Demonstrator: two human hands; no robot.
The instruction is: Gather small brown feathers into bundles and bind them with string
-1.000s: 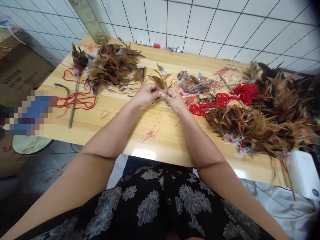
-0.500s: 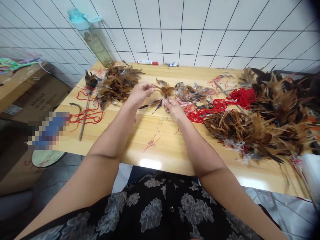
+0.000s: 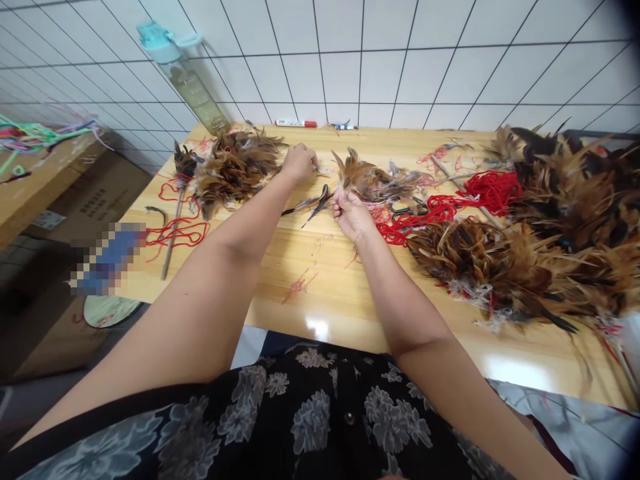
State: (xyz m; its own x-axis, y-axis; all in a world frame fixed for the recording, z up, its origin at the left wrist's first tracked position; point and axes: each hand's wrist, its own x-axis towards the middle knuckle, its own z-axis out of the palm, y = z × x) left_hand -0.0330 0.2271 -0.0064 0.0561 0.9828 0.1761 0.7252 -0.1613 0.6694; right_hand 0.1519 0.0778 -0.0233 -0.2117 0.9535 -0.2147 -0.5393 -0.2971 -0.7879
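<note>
Brown feathers (image 3: 354, 171) rise in a small bunch from the pinched fingertips of my right hand (image 3: 354, 215). Over the back middle of the table, my left hand (image 3: 300, 163) is curled with its fingers together, and what they hold, if anything, is hidden. A small light wisp of feather lies just beside those fingers. Dark loose feathers (image 3: 315, 205) are on the wood between my two hands. To the left of my left hand spreads a pile of brown feathers (image 3: 237, 167). Red cord (image 3: 430, 215) lies to the right of my right hand.
A large heap of brown and black feathers (image 3: 530, 260) covers the table's right side. At the left are a stick (image 3: 173, 240) tied with feathers and red cord. A water bottle (image 3: 193, 87), a red marker (image 3: 296, 124) and a blue marker (image 3: 344, 127) are along the wall.
My left hand has moved away to the back and right, off the feathers it was touching. The bunch in my right hand now stands more upright and further right.
</note>
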